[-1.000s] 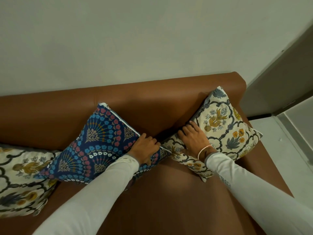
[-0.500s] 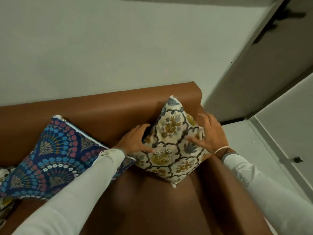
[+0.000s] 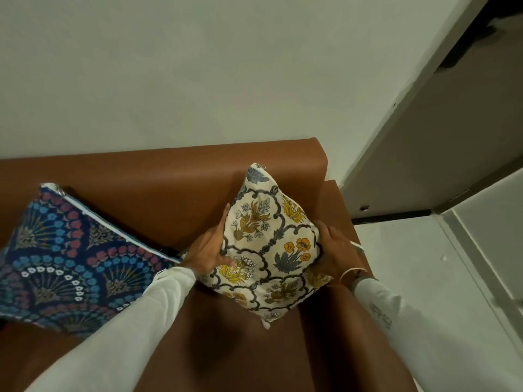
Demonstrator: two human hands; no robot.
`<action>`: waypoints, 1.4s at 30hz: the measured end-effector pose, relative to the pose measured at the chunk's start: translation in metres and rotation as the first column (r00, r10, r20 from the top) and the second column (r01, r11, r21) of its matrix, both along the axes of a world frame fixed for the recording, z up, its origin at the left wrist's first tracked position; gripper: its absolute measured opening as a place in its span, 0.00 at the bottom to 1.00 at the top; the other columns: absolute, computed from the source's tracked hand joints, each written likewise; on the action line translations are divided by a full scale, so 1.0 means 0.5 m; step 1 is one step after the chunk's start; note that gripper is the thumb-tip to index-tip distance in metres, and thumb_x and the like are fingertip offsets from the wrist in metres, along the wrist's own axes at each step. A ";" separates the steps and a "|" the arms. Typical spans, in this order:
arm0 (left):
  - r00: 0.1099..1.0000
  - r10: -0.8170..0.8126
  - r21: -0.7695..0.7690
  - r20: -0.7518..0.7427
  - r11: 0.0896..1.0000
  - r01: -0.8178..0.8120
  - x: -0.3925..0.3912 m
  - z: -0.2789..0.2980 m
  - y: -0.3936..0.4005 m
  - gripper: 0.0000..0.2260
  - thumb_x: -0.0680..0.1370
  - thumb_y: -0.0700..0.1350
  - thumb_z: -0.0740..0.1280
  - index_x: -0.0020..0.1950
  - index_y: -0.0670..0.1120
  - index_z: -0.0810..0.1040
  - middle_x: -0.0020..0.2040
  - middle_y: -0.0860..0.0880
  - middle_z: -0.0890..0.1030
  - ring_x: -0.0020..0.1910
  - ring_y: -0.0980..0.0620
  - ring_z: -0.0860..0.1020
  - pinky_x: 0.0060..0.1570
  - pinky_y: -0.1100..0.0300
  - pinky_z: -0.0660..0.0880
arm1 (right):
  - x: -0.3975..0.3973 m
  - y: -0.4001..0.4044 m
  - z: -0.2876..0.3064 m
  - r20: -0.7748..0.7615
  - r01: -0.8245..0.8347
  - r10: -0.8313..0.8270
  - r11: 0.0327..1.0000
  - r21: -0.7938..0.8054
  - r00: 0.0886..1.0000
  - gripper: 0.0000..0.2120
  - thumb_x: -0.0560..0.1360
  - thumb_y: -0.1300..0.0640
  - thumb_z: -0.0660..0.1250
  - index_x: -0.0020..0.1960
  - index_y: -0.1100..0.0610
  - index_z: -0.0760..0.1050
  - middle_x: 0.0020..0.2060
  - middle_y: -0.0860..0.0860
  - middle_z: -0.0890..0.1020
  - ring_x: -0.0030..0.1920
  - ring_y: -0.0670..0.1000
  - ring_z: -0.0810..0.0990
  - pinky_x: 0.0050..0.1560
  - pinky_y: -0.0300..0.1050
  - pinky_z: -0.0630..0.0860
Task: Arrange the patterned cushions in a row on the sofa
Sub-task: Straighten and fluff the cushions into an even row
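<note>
Pressing the cream floral cushion [image 3: 271, 247] at centre frame between left hand [image 3: 208, 250] and right hand [image 3: 335, 251], balanced on one corner against the sofa [image 3: 175, 176] back; likely toppling forward or sliding toward the blue cushion [image 3: 70, 261] at left once released.

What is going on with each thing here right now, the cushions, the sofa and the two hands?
Cream floral cushion: stood on one corner against the backrest, held from both sides.
Dark blue fan-patterned cushion: leaning on the backrest, tilted, untouched.
Brown leather sofa: both cushions resting on its seat.
Left hand: pressed flat on the cream cushion's left edge.
Right hand: gripping the cream cushion's right edge.
Grey door: whether open or shut cannot be told.
</note>
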State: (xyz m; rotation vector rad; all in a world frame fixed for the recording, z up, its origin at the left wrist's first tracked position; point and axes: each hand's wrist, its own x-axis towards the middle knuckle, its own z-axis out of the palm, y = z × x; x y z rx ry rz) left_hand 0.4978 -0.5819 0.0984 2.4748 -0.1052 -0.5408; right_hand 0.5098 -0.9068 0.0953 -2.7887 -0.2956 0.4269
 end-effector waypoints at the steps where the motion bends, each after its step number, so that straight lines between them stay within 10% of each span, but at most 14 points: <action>1: 1.000 -0.005 -0.005 0.012 1.000 0.005 0.001 0.001 -0.001 0.61 0.68 0.45 0.82 0.84 0.51 0.38 0.75 0.39 0.73 0.72 0.39 0.74 0.71 0.44 0.72 | 0.007 0.001 -0.001 0.007 -0.005 0.005 1.000 0.024 1.000 0.61 0.56 0.41 0.84 0.79 0.58 0.57 0.68 0.59 0.74 0.67 0.62 0.73 0.69 0.56 0.72; 19: 0.985 -0.056 0.167 0.162 0.986 0.029 -0.002 0.025 0.012 0.59 0.70 0.51 0.80 0.82 0.52 0.36 0.62 0.43 0.73 0.59 0.44 0.73 0.61 0.45 0.75 | 0.037 0.031 -0.026 0.121 -0.014 0.007 0.999 0.052 0.993 0.52 0.61 0.49 0.83 0.77 0.62 0.62 0.60 0.61 0.77 0.59 0.65 0.77 0.58 0.59 0.78; 25: 0.955 -0.217 0.422 0.204 0.899 0.114 -0.036 0.080 0.097 0.62 0.67 0.66 0.76 0.81 0.52 0.32 0.67 0.44 0.68 0.62 0.43 0.71 0.61 0.49 0.71 | 0.000 0.036 0.005 0.062 -0.078 0.077 0.997 0.012 0.995 0.75 0.54 0.21 0.71 0.81 0.59 0.36 0.82 0.59 0.45 0.82 0.59 0.41 0.80 0.67 0.45; 32: 0.905 0.008 0.390 0.425 0.901 -0.191 -0.108 0.170 0.448 0.58 0.65 0.71 0.74 0.84 0.44 0.54 0.72 0.35 0.70 0.70 0.33 0.72 0.66 0.37 0.72 | -0.051 0.363 0.116 0.687 -0.277 0.012 0.920 0.277 0.727 0.37 0.72 0.36 0.73 0.69 0.61 0.72 0.67 0.62 0.75 0.68 0.63 0.74 0.70 0.61 0.71; 37: 0.916 0.127 0.350 0.380 0.897 -0.269 -0.157 0.162 0.654 0.63 0.58 0.82 0.62 0.83 0.46 0.53 0.73 0.36 0.69 0.69 0.33 0.71 0.63 0.33 0.73 | -0.039 0.643 0.132 0.300 -0.392 0.288 0.834 0.388 0.909 0.37 0.71 0.37 0.75 0.72 0.56 0.68 0.68 0.56 0.73 0.68 0.58 0.74 0.66 0.58 0.75; 42: 0.984 0.179 0.176 -0.007 0.969 -0.175 -0.199 0.110 0.803 0.67 0.57 0.70 0.81 0.84 0.53 0.46 0.82 0.47 0.60 0.80 0.44 0.62 0.76 0.41 0.65 | -0.020 0.832 0.072 -0.333 -0.209 0.368 0.879 0.429 0.868 0.60 0.59 0.42 0.85 0.80 0.48 0.51 0.78 0.51 0.64 0.77 0.57 0.65 0.74 0.64 0.67</action>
